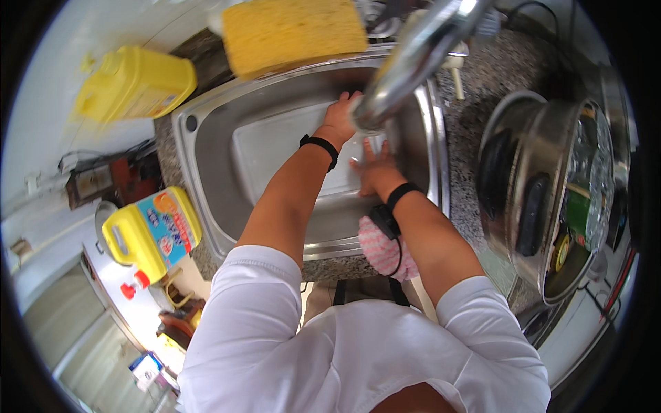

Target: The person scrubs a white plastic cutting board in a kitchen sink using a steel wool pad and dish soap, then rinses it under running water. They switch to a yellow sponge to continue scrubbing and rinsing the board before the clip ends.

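Observation:
Both bare hands are inside a stainless steel sink [217, 129], below a chrome faucet [428, 57]. My left hand [338, 120] is beside the faucet's spout, which hides part of it. Two of its fingertips show apart, pointing toward the back wall of the sink. Lower down and to the right, my right hand [379, 168] has its fingers spread over the sink floor [289, 144]. I see nothing held in it; whether it touches the floor is unclear. Black bands circle both wrists. A pink-and-white striped cloth [384, 248] lies at the front rim beneath my right forearm.
A large yellow sponge-like block [294, 33] is behind the sink. Yellow jugs [139, 82] and a labelled yellow bottle with red cap [160, 227] stand left. Metal basins [526, 134] lean at right on the granite counter [465, 165]. A black device with a cord [384, 221] hangs near my right wrist.

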Motion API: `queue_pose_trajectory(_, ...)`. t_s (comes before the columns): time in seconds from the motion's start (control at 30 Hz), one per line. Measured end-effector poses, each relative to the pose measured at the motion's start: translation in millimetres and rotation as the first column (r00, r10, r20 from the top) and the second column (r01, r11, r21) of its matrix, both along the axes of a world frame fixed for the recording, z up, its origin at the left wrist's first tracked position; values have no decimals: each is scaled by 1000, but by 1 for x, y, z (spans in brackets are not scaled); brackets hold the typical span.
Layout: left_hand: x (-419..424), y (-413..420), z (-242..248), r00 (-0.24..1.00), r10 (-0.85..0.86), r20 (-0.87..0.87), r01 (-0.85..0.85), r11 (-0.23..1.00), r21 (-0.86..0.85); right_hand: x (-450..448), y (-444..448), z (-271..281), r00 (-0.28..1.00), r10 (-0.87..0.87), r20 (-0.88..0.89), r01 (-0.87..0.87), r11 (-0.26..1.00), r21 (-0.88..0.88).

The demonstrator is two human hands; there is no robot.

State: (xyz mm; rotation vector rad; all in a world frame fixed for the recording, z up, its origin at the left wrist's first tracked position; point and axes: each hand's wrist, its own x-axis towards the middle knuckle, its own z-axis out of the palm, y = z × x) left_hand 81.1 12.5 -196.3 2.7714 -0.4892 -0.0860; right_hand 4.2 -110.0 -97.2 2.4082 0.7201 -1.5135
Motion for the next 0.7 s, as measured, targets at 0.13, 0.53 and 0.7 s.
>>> queue_pose_trajectory(0.13, -38, 95, 18, 987, 162, -2, -158, 964, 214, -1, 3, -3, 999, -34, 12, 33, 999, 2)
queue_pose_trajectory(0.53, -108, 196, 47, 948, 267, -175, -197, 920, 338, 4, 5, 3, 999, 38, -32, -41, 996, -78)
queue_pose_trajectory(0.7, -102, 211, 54, 951, 303, -61, -218, 796, 565, 3, 6, 5, 1000, -6, -27, 5, 999, -51)
